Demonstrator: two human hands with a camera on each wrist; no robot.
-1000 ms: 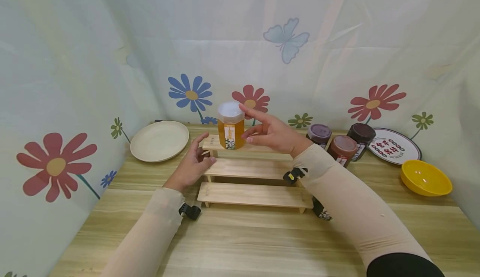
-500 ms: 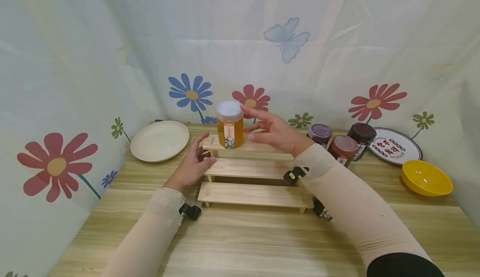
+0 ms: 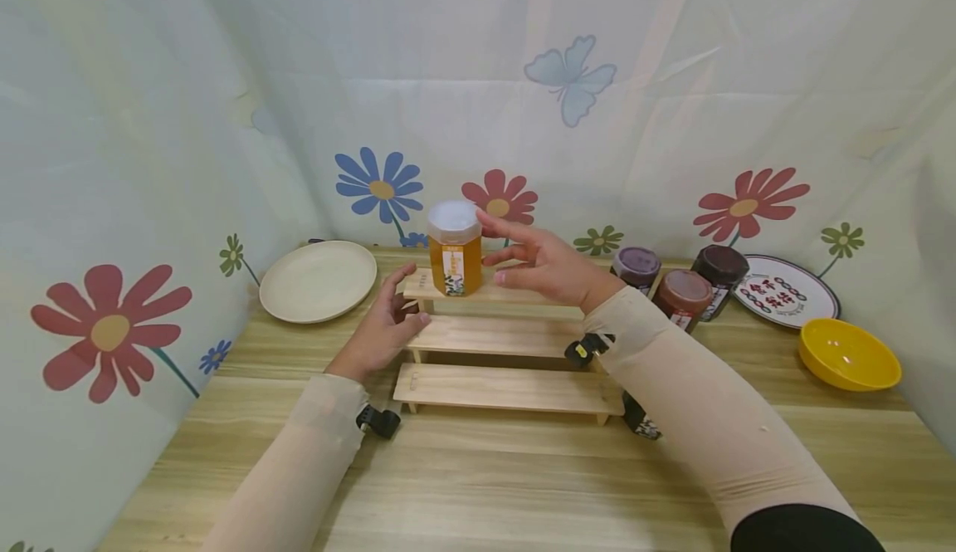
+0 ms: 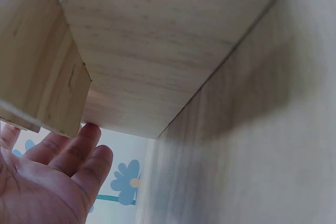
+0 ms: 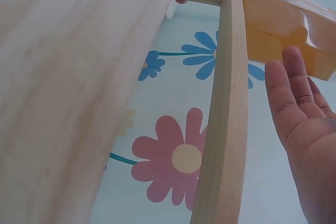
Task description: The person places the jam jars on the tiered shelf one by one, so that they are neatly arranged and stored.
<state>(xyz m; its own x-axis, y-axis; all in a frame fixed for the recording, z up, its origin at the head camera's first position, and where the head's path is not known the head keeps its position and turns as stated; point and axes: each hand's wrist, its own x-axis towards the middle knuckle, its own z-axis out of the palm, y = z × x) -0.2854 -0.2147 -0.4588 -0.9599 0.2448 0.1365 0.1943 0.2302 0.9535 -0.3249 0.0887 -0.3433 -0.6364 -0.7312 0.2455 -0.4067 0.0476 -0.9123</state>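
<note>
On top tier of wooden step shelf [image 3: 493,336]: honey jar [image 3: 455,247], upright, white lid, near left end. We log our right hand [image 3: 548,266] beside jar, fingers spread and straight, gripping nothing; jar sits slightly further left than a second ago, so placement looks settled. Our left hand [image 3: 381,324] rests open-fingered against shelf's left end. Three dark jars [image 3: 681,282] wait right.

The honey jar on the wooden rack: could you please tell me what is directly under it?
The honey jar stands on the top step of the wooden rack. Its base hides the wood beneath it.
</note>
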